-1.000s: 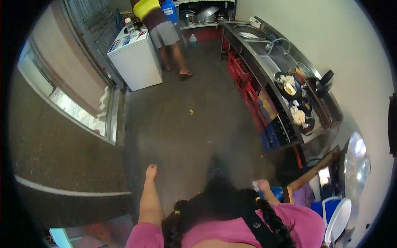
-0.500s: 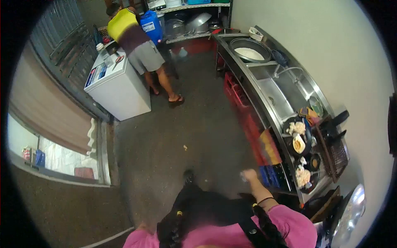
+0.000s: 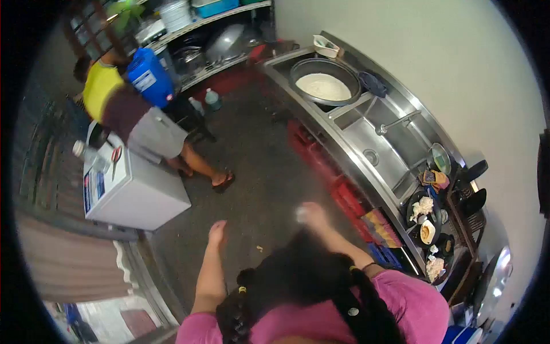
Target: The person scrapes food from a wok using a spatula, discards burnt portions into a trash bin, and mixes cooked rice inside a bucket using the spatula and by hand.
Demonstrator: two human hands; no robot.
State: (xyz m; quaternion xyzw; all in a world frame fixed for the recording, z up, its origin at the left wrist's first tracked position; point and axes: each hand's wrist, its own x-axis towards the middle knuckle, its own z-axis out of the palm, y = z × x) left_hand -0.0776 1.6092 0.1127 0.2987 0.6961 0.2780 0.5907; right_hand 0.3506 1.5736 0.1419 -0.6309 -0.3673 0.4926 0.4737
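Just past 12 o'clock from the chest, right hand point(image 3: 314, 217): reaching forward above the floor, fingers drawn narrow around a small white thing point(image 3: 301, 214), apart from the steel desk point(image 3: 341, 132).
Small white thing: at the fingertips, on the 9 o'clock side of the right hand; too blurred for its make or long axis to be told. Much nearer the right hand than the left.
Left hand point(image 3: 217, 234): at 11 o'clock, well apart from the right, with nothing visibly held; spread of the fingers impossible to tell.
Floor scrap point(image 3: 259, 249): small and yellowish, between the two forearms.
Red crates point(image 3: 350, 200): at 1 o'clock, under the desk, beyond the right hand.
Dark dishes point(image 3: 435, 229): at 2 o'clock on the desk, bearing pale food remains point(image 3: 423, 207).
Sink point(image 3: 372, 135): at 1 o'clock, set into the desk.
White cabinet point(image 3: 154, 195): between 10 and 11 o'clock, topped by red-handled scissors point(image 3: 116, 155) and a clear bottle point(image 3: 97, 160).
Large basin point(image 3: 350, 83): just past 12 o'clock, holding something white.
Co-worker point(image 3: 123, 109): at 11 o'clock, standing beside the cabinet, near a blue container point(image 3: 148, 77).
Shelf point(image 3: 209, 24): towards 11 o'clock, farthest off, with metal pots point(image 3: 226, 43) below.
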